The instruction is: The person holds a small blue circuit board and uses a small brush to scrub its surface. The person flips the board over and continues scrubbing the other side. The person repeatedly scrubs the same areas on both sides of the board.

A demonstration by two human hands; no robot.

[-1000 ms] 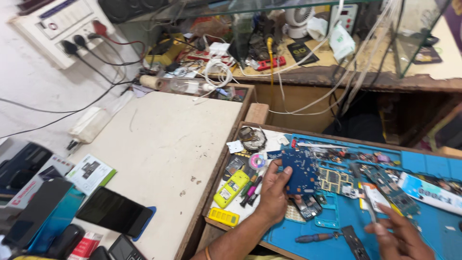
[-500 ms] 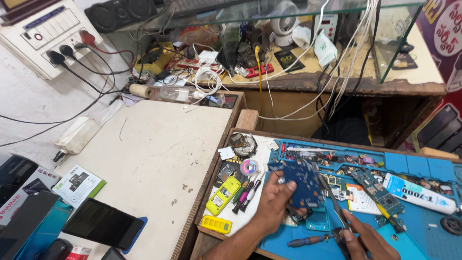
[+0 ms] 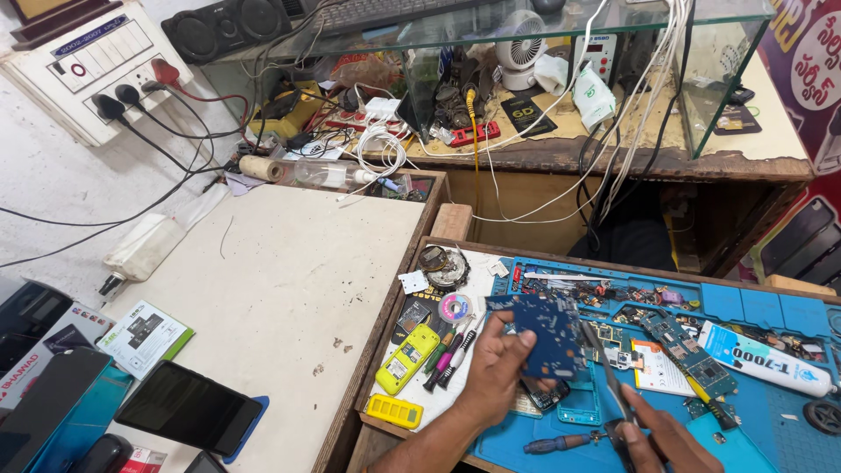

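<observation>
Blue, rigid and flat, the circuit board (image 3: 547, 333) is sitting tilted in the left hand (image 3: 495, 372), pinched by thumb and fingers along its lower-left edge, above the blue work mat (image 3: 771, 420) at about 5 o'clock in the view; its face is studded with small pale solder points and its outline is irregular, with notched corners. The right hand (image 3: 657, 438) is closing around a slim metal tool (image 3: 609, 381), apparently tweezers, whose thin shaft is angling up toward the board's right edge; whether the tip is touching the board I cannot tell.

Risks, as judgement: the grip is covering only one edge, so sideways pressure from the tool could be levering the board out of the fingers and dropping it onto the clutter below; a hard metal point slipping across the surface could be scratching traces or knocking off small parts; bare fingers on the board may be leaving grease.

Around it: a second, green circuit board (image 3: 692, 346) lying flat at 3 o'clock; a white glue tube (image 3: 766, 359), soft and cylindrical, beyond it; a yellow phone shell (image 3: 407, 359), glossy plastic, at 9 o'clock; a blue-handled screwdriver (image 3: 556, 444) at 6 o'clock on the mat; a dark glossy phone (image 3: 188, 407) lying on the pale, scuffed desk (image 3: 298, 263) further at 9 o'clock.
</observation>
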